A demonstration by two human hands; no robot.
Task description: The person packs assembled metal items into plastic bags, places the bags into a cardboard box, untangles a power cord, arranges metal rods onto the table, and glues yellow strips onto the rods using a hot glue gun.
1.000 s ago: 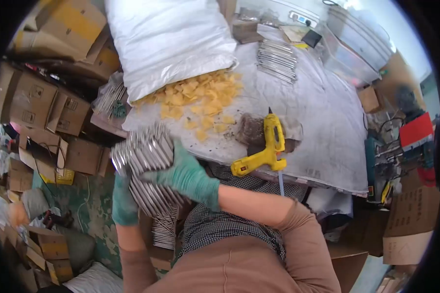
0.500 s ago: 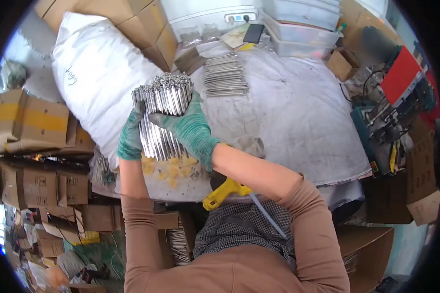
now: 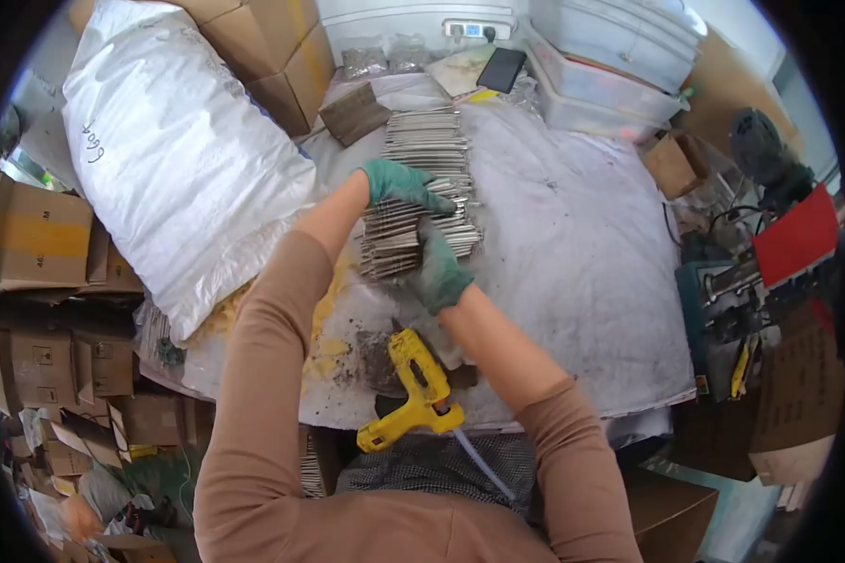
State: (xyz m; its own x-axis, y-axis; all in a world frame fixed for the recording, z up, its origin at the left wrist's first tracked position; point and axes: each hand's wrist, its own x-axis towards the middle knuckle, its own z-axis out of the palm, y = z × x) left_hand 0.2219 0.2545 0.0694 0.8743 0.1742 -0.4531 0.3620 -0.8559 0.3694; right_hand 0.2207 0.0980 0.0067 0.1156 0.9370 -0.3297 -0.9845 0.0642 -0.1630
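A bundle of thin, shiny metal rods (image 3: 390, 248) lies sideways on the cloth-covered table, between my two gloved hands. My left hand (image 3: 402, 185), in a green glove with darkened fingers, is wrapped over the bundle's far side. On the near side, my right hand (image 3: 441, 270) grips the rods around their right part, its thumb hidden in part. Directly beyond is a row of similar rods (image 3: 425, 141) lying side by side, touching or nearly touching the held bundle. A yellow glue gun (image 3: 415, 371) with a pale glue stick rests at the table's near edge.
A large white sack (image 3: 183, 159) leans on the left side of the table. A brown block (image 3: 355, 114), a phone (image 3: 502, 69) and clear plastic bins (image 3: 596, 89) stand along the back. To the right is a machine with a red panel (image 3: 796, 235). Cardboard boxes (image 3: 38, 235) are stacked at the left.
The bundle, upright in both hands before, has been tipped onto its side and lowered to the table, right of its earlier place, against the row of rods. My view has shifted slightly.
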